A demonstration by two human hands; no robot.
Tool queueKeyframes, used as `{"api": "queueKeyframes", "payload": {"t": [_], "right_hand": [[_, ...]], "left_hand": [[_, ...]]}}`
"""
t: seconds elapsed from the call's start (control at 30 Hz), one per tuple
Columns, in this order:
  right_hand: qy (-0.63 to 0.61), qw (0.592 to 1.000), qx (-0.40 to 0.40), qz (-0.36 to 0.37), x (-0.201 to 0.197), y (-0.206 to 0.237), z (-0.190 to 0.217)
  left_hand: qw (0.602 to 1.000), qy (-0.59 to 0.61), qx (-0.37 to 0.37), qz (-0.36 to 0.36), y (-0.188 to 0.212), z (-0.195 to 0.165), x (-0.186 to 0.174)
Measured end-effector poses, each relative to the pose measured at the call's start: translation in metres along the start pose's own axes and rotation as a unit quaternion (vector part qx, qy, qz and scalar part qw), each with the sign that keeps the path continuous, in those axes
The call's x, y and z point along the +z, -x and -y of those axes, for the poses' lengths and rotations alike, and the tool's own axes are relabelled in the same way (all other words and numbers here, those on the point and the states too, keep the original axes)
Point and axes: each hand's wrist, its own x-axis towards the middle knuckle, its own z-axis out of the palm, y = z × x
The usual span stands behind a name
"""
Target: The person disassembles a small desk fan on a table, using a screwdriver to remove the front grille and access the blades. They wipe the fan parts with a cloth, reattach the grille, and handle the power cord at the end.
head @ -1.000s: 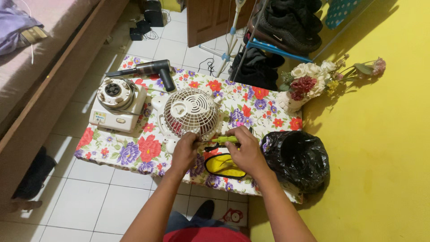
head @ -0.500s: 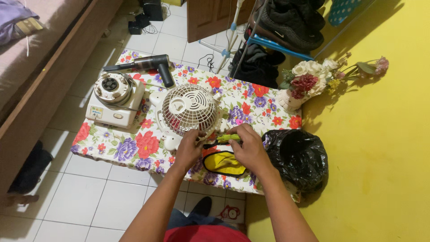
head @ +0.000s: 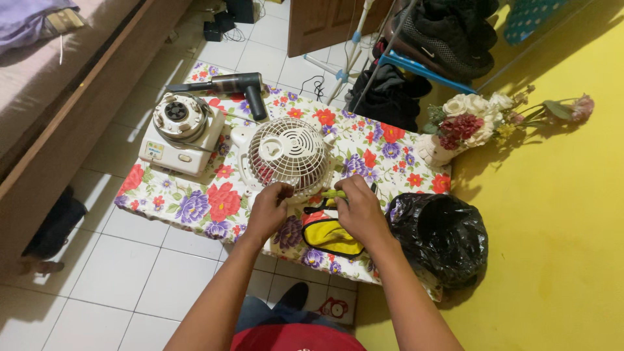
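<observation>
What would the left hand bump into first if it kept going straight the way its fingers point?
Most likely the white fan grille. The left hand points up and away over the flowered table, its fingertips already at the grille's near rim. Depth is hard to judge from above.

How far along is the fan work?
Looks early. Done: the fan lies flat on the floral table, with a yellow cloth beside it. In hand: the left hand is at the grille's near rim, and the right hand holds a green-handled tool there. Left: the grille looks still on, so the fan is unopened.
</observation>
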Motion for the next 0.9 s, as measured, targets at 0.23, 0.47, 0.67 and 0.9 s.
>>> {"api": "queueKeyframes", "payload": {"t": [0.23, 0.47, 0.67, 0.9], "right_hand": [[0.011, 1.0, 0.009, 0.024, 0.006, -0.003, -0.003], [0.013, 1.0, 0.0, 0.029, 0.011, -0.008, -0.003], [0.019, 0.998, -0.003, 0.056, 0.017, -0.011, 0.001], [0.037, 0.995, -0.048, 0.075, 0.021, -0.018, 0.003]], "left_hand": [[1.0, 0.02, -0.011, 0.002, -0.001, 0.001, 0.001], [1.0, 0.016, -0.011, 0.002, 0.001, -0.003, 0.0], [1.0, 0.011, -0.018, 0.0, 0.001, -0.006, -0.001], [0.999, 0.01, -0.041, 0.006, 0.001, -0.007, -0.001]]}}
